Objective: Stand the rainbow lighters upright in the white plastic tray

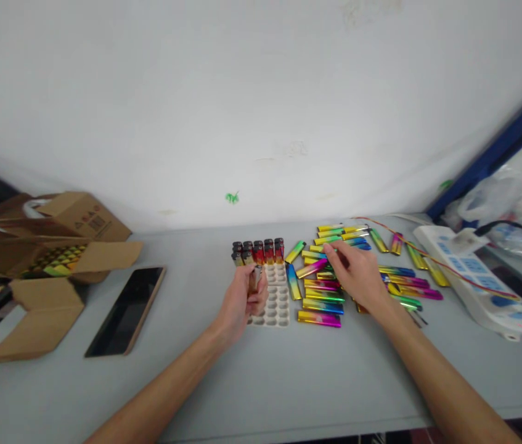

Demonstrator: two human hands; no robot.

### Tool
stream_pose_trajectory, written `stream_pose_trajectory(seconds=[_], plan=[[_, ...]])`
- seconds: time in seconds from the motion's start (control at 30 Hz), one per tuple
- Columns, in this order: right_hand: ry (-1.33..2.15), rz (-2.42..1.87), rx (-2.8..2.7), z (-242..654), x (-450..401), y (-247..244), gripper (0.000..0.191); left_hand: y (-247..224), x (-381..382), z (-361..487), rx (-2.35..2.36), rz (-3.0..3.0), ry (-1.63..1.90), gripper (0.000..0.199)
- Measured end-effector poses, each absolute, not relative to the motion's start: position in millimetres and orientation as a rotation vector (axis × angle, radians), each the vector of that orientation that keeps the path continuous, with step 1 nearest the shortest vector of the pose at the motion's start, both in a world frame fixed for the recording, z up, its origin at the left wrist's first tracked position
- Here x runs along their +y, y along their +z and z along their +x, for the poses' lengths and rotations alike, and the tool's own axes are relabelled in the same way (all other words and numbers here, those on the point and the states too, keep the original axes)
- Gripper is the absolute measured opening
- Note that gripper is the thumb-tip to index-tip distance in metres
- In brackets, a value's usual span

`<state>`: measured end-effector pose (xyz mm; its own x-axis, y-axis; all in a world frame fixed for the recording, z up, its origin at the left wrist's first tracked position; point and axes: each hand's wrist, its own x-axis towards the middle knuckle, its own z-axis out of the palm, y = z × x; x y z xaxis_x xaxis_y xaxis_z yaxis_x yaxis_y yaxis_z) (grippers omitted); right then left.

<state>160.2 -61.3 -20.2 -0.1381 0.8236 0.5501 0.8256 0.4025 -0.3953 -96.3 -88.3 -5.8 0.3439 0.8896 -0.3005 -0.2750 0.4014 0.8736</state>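
My left hand (240, 299) is closed around a lighter (254, 279), its metal top showing above the fingers. Beneath this hand lies a pale tray with rounded pockets (283, 302), partly covered by it. Several black-topped lighters (269, 251) stand upright in the tray's far rows, with red and amber bodies. To the right of the tray, shiny flat sleeves in rainbow colours (318, 318) are spread over the table. My right hand (357, 271) reaches over them, thumb and fingers drawn together at the far sleeves. Whatever is between those fingertips is too small to make out.
On the left, an open cardboard box (57, 259) contains more yellow-and-black items, with a phone (126, 311) lying beside it. A white power strip (477, 277) with a plugged-in cable and thin red wire borders the right side. A white wall (261, 123) rises behind the table.
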Motion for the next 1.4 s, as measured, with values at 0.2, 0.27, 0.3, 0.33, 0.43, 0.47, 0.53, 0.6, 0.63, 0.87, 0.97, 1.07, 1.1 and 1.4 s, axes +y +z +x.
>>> stream_pose_trajectory(seconds=[0.2, 0.27, 0.3, 0.33, 0.43, 0.47, 0.53, 0.6, 0.63, 0.87, 0.97, 1.07, 1.1, 1.4], plan=[[0.06, -1.393, -1.954, 160.7, -61.8, -20.8, 0.036, 4.1, -84.6, -98.2, 0.888, 0.961, 1.055, 0.043], [0.097, -1.362, -1.965, 159.1, -62.7, -21.0, 0.033, 7.7, -81.5, -102.8, 0.912, 1.078, 1.21, 0.034], [0.115, -1.342, -1.968, 157.6, -63.5, -20.9, 0.031, 9.2, -79.6, -106.0, 0.932, 1.164, 1.297, 0.03], [0.133, -1.313, -1.976, 155.4, -64.6, -20.6, 0.028, 10.4, -77.6, -109.6, 0.955, 1.263, 1.385, 0.028], [0.177, -1.152, -2.067, 145.4, -70.0, -19.0, 0.021, 12.6, -71.3, -121.3, 1.056, 1.574, 1.574, 0.023], [0.187, -1.079, -2.118, 141.1, -72.3, -18.5, 0.021, 12.8, -69.3, -124.9, 1.081, 1.66, 1.598, 0.019], [0.211, -0.94, -2.236, 132.0, -77.1, -18.1, 0.02, 12.0, -65.8, -130.8, 1.096, 1.797, 1.596, 0.014], [0.247, -0.847, -2.341, 123.8, -81.3, -18.7, 0.021, 10.2, -63.0, -134.8, 1.084, 1.923, 1.554, 0.015], [0.263, -0.817, -2.384, 120.4, -83.1, -19.3, 0.021, 9.3, -62.0, -136.3, 1.089, 1.995, 1.523, 0.016], [0.258, -0.843, -2.451, 112.2, -85.2, -23.5, 0.019, 7.1, -56.6, -143.9, 1.201, 2.502, 1.284, 0.015], [0.246, -0.875, -2.446, 112.3, -84.1, -24.7, 0.019, 4.4, -52.6, -146.9, 1.18, 2.611, 1.226, 0.013], [0.24, -0.887, -2.452, 111.8, -83.8, -26.1, 0.021, -1.2, -49.1, -149.3, 1.235, 2.644, 1.17, 0.012], [0.238, -0.894, -2.452, 111.6, -83.9, -26.7, 0.021, -3.2, -48.2, -149.9, 1.257, 2.639, 1.147, 0.013], [0.262, -0.914, -2.457, 110.0, -82.2, -25.8, 0.018, 0.9, -37.4, -148.5, 1.244, 2.65, 0.962, 0.016]])
